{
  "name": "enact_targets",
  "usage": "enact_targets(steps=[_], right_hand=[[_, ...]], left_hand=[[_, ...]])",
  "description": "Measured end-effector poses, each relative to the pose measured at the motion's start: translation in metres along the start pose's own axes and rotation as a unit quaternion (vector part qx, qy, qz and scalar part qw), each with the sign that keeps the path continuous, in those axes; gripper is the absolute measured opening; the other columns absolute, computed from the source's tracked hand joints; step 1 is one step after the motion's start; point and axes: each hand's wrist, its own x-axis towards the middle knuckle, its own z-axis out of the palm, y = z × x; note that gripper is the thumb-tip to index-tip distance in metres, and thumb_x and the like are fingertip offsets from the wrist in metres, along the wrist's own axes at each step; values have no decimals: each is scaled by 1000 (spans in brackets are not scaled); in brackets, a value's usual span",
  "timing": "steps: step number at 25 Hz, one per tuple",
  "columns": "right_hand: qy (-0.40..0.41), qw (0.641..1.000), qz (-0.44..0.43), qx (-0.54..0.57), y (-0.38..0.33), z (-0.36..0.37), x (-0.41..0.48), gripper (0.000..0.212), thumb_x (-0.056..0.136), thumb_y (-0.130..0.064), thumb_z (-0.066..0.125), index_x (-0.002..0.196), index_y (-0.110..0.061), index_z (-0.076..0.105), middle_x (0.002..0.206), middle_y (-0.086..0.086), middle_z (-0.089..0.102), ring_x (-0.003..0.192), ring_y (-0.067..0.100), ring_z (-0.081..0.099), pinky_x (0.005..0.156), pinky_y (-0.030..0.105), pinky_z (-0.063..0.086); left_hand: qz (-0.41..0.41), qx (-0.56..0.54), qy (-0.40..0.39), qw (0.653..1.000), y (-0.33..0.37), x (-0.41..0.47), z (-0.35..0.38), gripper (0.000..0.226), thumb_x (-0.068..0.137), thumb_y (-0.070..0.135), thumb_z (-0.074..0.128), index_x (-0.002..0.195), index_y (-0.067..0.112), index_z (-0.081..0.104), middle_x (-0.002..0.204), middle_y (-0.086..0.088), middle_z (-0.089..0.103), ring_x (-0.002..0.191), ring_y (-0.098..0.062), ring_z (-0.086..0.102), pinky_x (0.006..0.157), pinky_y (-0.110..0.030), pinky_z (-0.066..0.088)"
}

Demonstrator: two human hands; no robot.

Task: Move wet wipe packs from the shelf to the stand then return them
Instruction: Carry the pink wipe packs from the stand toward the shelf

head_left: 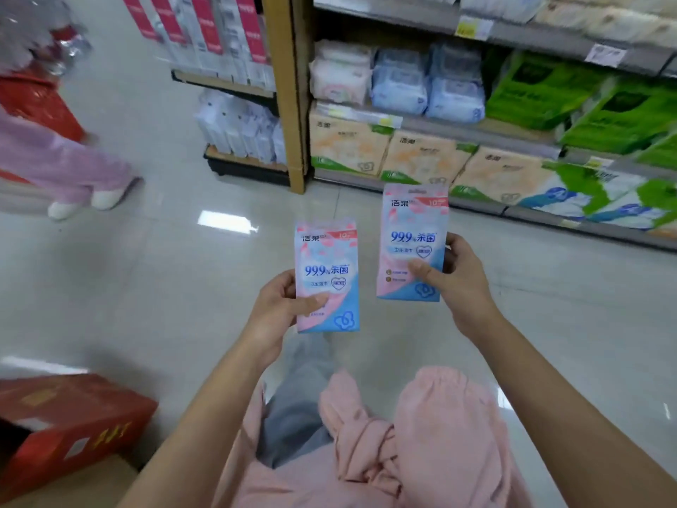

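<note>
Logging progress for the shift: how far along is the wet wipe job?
Done: two wet wipe packs are off the shelf. In hand: the left hand grips the left pack, the right hand the right pack, over the aisle floor. Left: setting them down; outbound or return leg cannot be told.

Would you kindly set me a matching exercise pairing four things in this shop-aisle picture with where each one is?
Things:
1. left pack, gripped by the left hand
2. right pack, gripped by the right hand
3. red carton
4. green packs

Places:
A. on the shelf, upper right
B. bottom left corner of the view
C. held higher, nearer the shelf
D. held lower, nearer the person's body

Pairs: 1-D, 2-C, 3-B, 4-A
</note>
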Motion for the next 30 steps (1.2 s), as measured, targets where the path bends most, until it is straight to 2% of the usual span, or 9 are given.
enact_targets(steps=[3, 6, 10, 14, 18, 22, 26, 30], right_hand=[[56, 998, 4, 28, -9, -13, 45, 39, 78, 2, 70, 109, -13, 52, 98, 2, 70, 74, 9, 71, 63, 24, 57], [125, 990, 16, 67, -25, -25, 83, 34, 77, 3, 70, 104, -12, 55, 95, 2, 71, 72, 11, 71, 60, 24, 56], [195, 974, 10, 111, -46, -43, 124, 38, 78, 4, 69, 110, -6, 52, 95, 2, 71, 74, 13, 72, 61, 25, 56], [223, 964, 0, 144, -60, -68, 173, 35, 79, 5, 68, 108, -8, 52, 90, -3, 73, 74, 12, 72, 61, 25, 57], [211, 966, -24, 149, -84, -111, 252, 34, 79, 6, 67, 106, -8, 53, 87, -3, 75, 76, 14, 72, 61, 25, 56], [162, 976, -81, 123, -146, -168, 340, 34, 78, 7, 67, 106, -10, 55, 87, -8, 75, 79, 11, 71, 63, 24, 56], [120, 978, -147, 89, -224, -211, 409, 48, 70, -5, 77, 112, -6, 54, 103, 4, 72, 90, 20, 70, 69, 29, 57], [99, 971, -196, 95, -281, -223, 449, 55, 66, -8, 80, 114, -8, 53, 106, 8, 71, 92, 23, 70, 72, 33, 58]], left_hand=[[0, 40, -39, 998, 45, 73, 14, 41, 69, -6, 72, 108, 4, 62, 97, -6, 74, 78, -17, 69, 60, -21, 53], [11, 79, -84, 993, 108, 140, 40, 33, 75, -9, 67, 102, 10, 64, 90, 0, 75, 78, -15, 69, 62, -19, 54], [48, 130, -151, 979, 184, 212, 90, 39, 74, -7, 67, 109, 8, 63, 92, 2, 74, 79, -11, 69, 62, -18, 54], [73, 142, -186, 970, 226, 270, 139, 36, 74, -5, 68, 104, 15, 66, 93, 5, 75, 80, -9, 69, 63, -18, 53], [83, 131, -184, 971, 248, 330, 190, 42, 64, -2, 75, 102, 15, 66, 96, 1, 75, 87, -15, 70, 72, -22, 56], [108, 116, -154, 975, 290, 379, 250, 40, 69, -4, 73, 104, 13, 63, 93, 2, 75, 85, -16, 69, 66, -19, 54], [157, 82, -138, 975, 345, 401, 294, 46, 60, 8, 73, 105, 15, 64, 96, 1, 75, 86, -13, 69, 67, -18, 54], [212, 70, -159, 962, 400, 413, 328, 55, 57, 3, 76, 110, 11, 62, 100, -2, 74, 91, -13, 69, 70, -20, 55]])
